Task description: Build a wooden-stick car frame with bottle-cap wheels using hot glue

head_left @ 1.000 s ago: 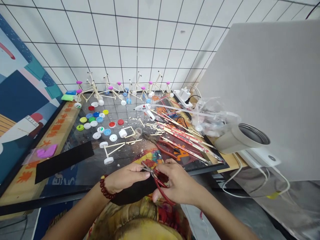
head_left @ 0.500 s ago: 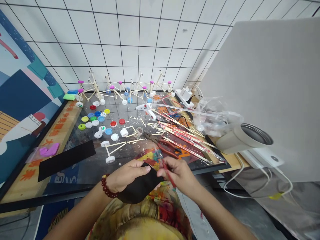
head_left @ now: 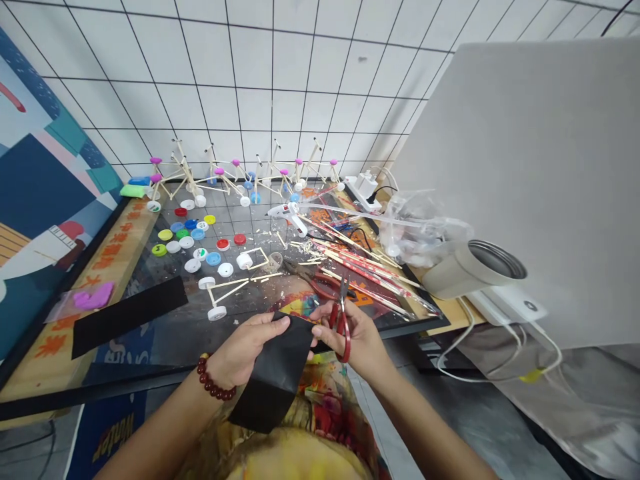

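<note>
My left hand (head_left: 247,351) is closed on a black sheet (head_left: 274,380), thumb on top, just off the table's front edge. The sheet hangs down over my lap. Red-handled scissors (head_left: 345,345) sit in my right hand (head_left: 363,337), their blades pointing away from me. Fingertips of that same hand also touch the sheet's right edge. Left of my hands, a second black strip (head_left: 131,313) lies flat on the table. A little beyond them is a stick frame (head_left: 231,290) with white bottle-cap wheels, beside red-handled pliers (head_left: 320,283).
Coloured bottle caps (head_left: 197,235) are scattered mid-table. Several stick models (head_left: 187,175) line the back by the tiled wall. A glue gun (head_left: 290,215), wooden sticks (head_left: 365,267) and a plastic bag (head_left: 415,223) lie to the right. A beige canister (head_left: 450,273) stands near white cables.
The black sheet has turned and spread flatter between my hands. In my right hand the scissors have swung up, their blades now pointing forward. The view has shifted slightly.
</note>
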The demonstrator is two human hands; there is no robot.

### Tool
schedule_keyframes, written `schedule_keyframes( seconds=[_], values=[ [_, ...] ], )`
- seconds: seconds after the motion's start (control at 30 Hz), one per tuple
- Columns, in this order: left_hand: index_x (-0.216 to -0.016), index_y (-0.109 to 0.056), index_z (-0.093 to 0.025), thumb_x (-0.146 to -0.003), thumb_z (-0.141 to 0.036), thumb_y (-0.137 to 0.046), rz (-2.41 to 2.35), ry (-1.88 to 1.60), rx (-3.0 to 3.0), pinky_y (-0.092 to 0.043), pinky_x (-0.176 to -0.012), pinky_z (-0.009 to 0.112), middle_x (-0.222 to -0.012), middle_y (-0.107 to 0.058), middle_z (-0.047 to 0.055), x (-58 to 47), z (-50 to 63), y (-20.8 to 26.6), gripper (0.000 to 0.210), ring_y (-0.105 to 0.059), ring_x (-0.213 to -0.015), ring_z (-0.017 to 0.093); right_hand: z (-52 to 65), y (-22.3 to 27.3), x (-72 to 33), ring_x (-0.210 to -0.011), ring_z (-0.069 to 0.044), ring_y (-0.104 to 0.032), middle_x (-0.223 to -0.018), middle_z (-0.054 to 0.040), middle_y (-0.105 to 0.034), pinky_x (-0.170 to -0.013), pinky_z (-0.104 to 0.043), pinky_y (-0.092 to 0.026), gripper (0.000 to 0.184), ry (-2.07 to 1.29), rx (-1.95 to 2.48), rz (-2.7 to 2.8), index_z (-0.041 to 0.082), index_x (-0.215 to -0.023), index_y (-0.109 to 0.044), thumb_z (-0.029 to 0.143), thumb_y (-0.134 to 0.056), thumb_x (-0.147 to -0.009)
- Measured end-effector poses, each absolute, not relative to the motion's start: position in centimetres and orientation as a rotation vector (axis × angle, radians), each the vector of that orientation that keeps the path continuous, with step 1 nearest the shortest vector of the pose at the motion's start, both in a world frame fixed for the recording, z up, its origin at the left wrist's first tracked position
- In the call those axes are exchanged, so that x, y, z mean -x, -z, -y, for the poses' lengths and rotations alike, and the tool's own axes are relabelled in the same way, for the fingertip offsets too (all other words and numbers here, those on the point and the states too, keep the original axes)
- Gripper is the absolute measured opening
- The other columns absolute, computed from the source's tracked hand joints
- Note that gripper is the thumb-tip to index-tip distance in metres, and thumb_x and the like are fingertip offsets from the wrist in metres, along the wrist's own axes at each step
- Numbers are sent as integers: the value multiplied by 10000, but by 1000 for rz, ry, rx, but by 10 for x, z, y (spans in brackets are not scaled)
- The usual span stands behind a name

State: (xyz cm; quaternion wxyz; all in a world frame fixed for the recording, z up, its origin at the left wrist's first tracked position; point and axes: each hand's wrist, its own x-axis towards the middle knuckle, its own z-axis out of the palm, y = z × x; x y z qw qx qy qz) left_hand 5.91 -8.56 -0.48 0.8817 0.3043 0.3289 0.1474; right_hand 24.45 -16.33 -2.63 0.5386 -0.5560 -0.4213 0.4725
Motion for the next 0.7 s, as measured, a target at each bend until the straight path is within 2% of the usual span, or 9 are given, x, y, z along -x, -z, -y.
schedule_keyframes(
  seconds=[0.1,0.2,0.3,0.43,0.7],
  values=[
    [-912,-755,-95,-721,-372,-796,-685,-311,-684,-570,-721,340,-922,-766,170,-61,90,7,339,-737,-778,265,158,22,-235,-542,-130,-600,-738,12,-639,-546,-272,-497,440,-1110,1289,973,220,-837,-531,507,-818,-667],
    [-852,-760,-108,-699,-362,-812,-696,-370,-782,-548,-681,306,-827,-769,129,-63,94,11,301,-709,-694,215,153,19,-232,-558,-127,-571,-725,10,-622,-541,-263,-479,428,-1049,1314,1039,220,-806,-517,528,-790,-688],
    [-779,-760,-118,-746,-376,-771,-718,-480,-888,-537,-704,306,-748,-757,96,-63,95,11,260,-675,-662,191,153,16,-244,-617,-132,-536,-709,15,-583,-579,-258,-447,397,-907,1435,1202,213,-819,-536,524,-763,-724],
    [-716,-757,-121,-806,-379,-714,-745,-595,-1031,-522,-787,294,-792,-761,96,-56,92,6,276,-672,-731,189,159,5,-271,-640,-141,-474,-701,9,-555,-587,-262,-378,422,-782,1610,1672,199,-756,-536,556,-757,-712],
    [-973,-771,-134,-769,-394,-751,-767,-479,-953,-531,-710,272,-818,-769,99,-49,90,0,331,-690,-748,196,164,-3,-271,-580,-128,-428,-647,26,-539,-584,-259,-320,485,-707,1650,2069,204,-730,-531,628,-758,-674]
  ],
)
